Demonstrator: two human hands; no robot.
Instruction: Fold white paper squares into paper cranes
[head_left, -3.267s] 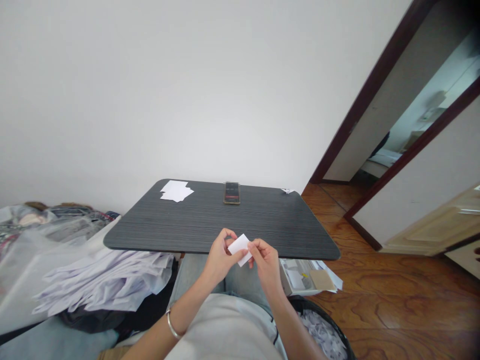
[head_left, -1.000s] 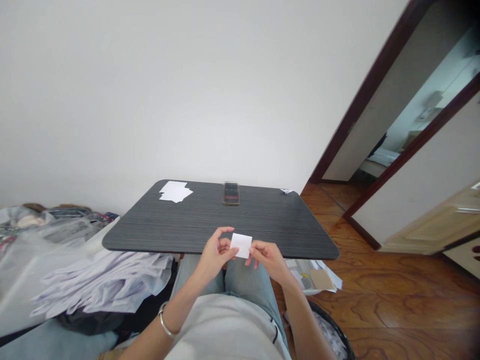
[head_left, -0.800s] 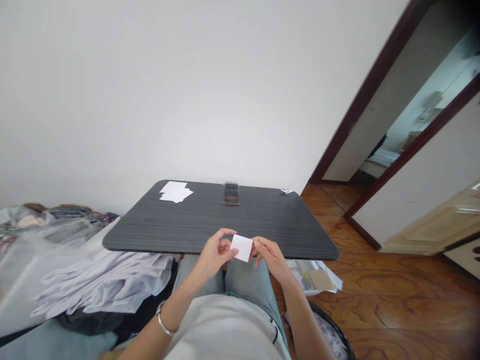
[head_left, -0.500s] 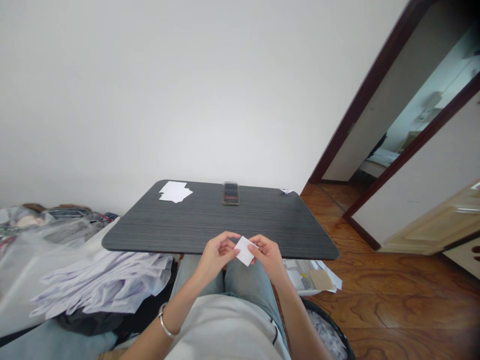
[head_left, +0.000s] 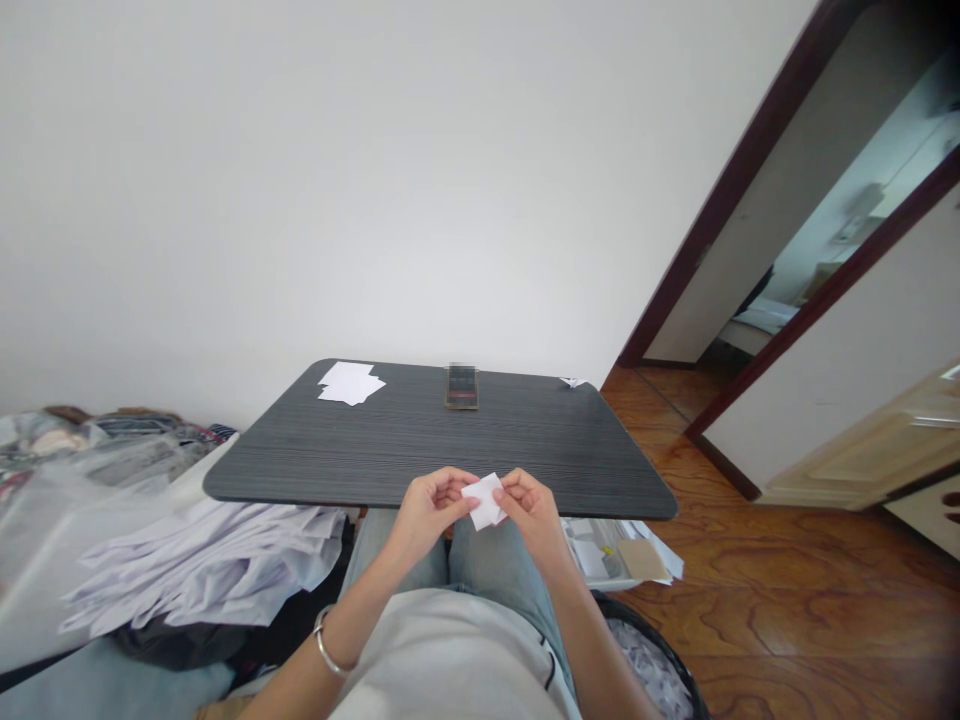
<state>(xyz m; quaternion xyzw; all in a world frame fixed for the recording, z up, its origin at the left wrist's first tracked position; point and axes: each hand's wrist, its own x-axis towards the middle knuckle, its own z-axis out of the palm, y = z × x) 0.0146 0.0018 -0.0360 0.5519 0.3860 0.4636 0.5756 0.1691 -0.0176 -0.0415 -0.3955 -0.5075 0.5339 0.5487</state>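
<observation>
A small folded piece of white paper [head_left: 484, 500] is held between both hands, just over the near edge of the dark table [head_left: 420, 440]. My left hand [head_left: 435, 503] pinches its left side between thumb and fingers. On the right side, my right hand [head_left: 529, 506] grips it the same way, the thumb lying on top. The paper's outline is uneven, with corners sticking out at several angles. Its underside is hidden from view.
Loose white sheets [head_left: 350, 383] lie at the table's far left. A phone [head_left: 461, 387] sits at the back middle, and a small folded paper [head_left: 573, 382] at the back right. Piled white cloth [head_left: 217, 565], a paper-filled box [head_left: 611, 555] and a bin [head_left: 652, 665] flank my legs.
The paper has gone from a plain diamond outline to a more uneven shape with an extra corner toward the left. Both hands have stayed in nearly the same place.
</observation>
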